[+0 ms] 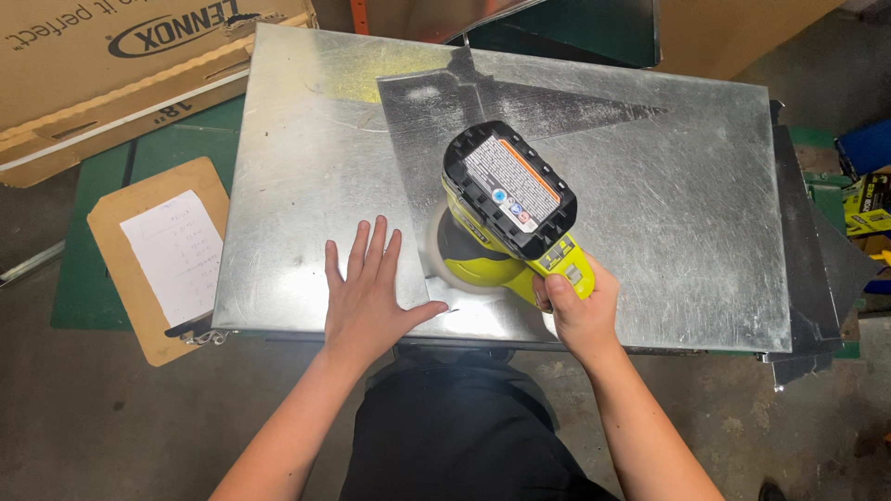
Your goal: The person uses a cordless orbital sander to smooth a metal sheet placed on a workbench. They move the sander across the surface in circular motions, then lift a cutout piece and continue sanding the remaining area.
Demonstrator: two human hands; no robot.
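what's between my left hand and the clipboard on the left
In the head view, only bare galvanized sheet metal and its left edge separate the left hand from the clipboard.

A clipboard (158,255) with white paper is seen at the left of the frame. A cardboard box (102,70) is set at the upper left, and yellow-green packaging (868,204) at the right edge.

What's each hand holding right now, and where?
Right hand grips the sander by its rear handle. Left hand holds nothing, pressing flat on the metal sheet.
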